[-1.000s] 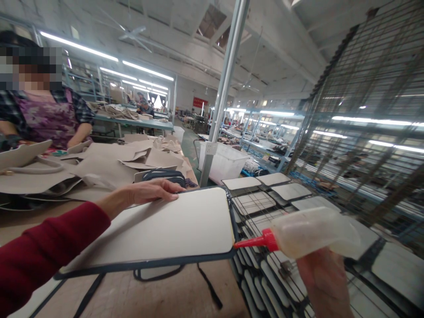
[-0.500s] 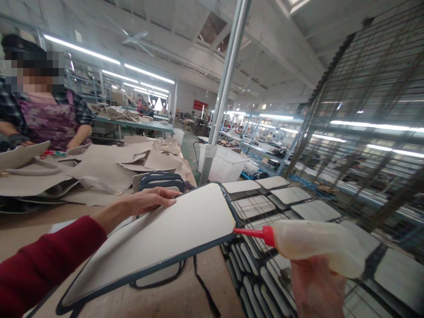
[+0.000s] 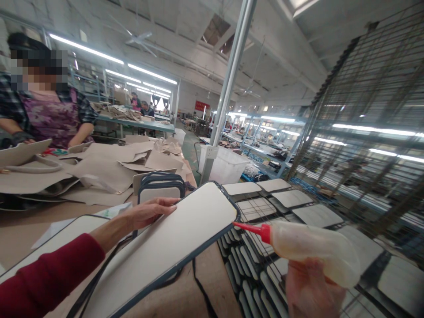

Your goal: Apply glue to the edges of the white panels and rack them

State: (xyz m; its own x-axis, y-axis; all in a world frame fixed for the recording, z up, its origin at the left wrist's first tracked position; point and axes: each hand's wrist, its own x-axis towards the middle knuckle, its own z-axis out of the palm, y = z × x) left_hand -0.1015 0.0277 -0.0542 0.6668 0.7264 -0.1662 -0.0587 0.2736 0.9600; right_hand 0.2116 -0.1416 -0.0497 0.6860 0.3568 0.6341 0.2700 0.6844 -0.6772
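My left hand grips the far-left edge of a long pale panel with rounded corners and a dark border strip. The panel is tilted above the table. Shiny wet-looking glue lies along the border at its far end. My right hand is wrapped round a translucent squeeze bottle with a red nozzle. The nozzle's tip is at the panel's right corner, at or very near the dark border. Much of my right hand's fingers is hidden behind the bottle.
To the right, a wire rack bears several pale dark-edged pieces. Beige leather-like panels are heaped at left, where a co-worker in a purple apron stands. A metal post rises ahead beside a white bin.
The panel has turned, its near end swinging right and downward. The nozzle tip has shifted slightly up along the corner. More of another pale panel shows at left.
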